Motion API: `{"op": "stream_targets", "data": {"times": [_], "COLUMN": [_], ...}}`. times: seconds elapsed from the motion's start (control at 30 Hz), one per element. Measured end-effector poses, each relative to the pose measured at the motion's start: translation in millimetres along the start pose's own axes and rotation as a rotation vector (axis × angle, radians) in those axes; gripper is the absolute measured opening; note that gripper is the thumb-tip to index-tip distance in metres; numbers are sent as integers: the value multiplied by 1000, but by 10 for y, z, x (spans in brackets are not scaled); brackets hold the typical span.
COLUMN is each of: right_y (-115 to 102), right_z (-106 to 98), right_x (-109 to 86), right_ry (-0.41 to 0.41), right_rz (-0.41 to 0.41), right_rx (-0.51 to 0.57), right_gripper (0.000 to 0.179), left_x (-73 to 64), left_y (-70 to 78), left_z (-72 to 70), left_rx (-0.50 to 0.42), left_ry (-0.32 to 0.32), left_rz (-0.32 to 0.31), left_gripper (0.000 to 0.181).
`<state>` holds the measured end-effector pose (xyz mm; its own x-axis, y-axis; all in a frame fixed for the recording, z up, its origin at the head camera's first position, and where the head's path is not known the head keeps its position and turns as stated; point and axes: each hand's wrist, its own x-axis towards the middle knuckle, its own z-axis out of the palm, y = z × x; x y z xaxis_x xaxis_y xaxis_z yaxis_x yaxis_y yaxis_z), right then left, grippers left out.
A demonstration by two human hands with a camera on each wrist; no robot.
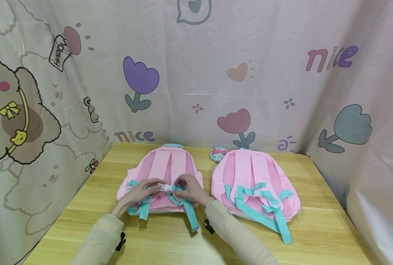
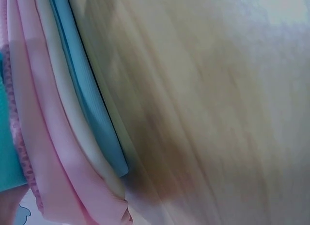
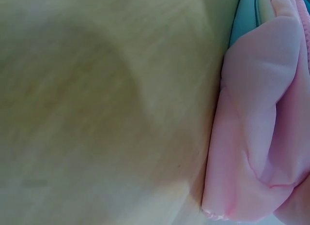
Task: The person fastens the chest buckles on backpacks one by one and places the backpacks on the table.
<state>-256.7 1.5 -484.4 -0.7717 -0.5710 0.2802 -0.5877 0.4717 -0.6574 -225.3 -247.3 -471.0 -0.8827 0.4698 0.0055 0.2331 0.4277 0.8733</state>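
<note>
A pink backpack (image 1: 161, 163) lies on the table with its shoulder straps facing up. Over its lower middle, my left hand (image 1: 144, 190) pinches one end of a white plastic buckle (image 1: 167, 187). From the other side my right hand (image 1: 191, 189) pinches the teal webbing strap (image 1: 178, 188) at the buckle's right end. The buckle's white parts lie in line between the two sets of fingertips. Loose teal strap ends (image 1: 191, 217) hang down past the bag's lower edge. In the wrist views the bag's pink side (image 2: 53, 128) and pink side pocket (image 3: 256, 123) show.
A second pink backpack (image 1: 223, 176) lies to the right, also straps up, its teal straps bunched across the lower part. A round printed tag or pouch (image 1: 218, 154) sits at its top left. Behind the wooden table (image 1: 322, 206) hangs a printed cloth (image 1: 189, 66).
</note>
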Motion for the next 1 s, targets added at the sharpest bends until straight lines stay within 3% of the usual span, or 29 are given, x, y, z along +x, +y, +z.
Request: {"op": "stream_targets", "data": {"times": [0.3,1.0], "right_y": [-10,2], "right_z": [-22,-6], "right_x": [-8,-9], "right_ry": [0,-6], "right_rz": [-39,-17], "right_rx": [1,27], "right_gripper": [20,20], "left_x": [-5,-3], "left_y": [-9,1], "left_z": [13,38], "left_rx": [23,15], "left_ry": [27,50], "left_rz": [30,42], "left_gripper": [33,30]}}
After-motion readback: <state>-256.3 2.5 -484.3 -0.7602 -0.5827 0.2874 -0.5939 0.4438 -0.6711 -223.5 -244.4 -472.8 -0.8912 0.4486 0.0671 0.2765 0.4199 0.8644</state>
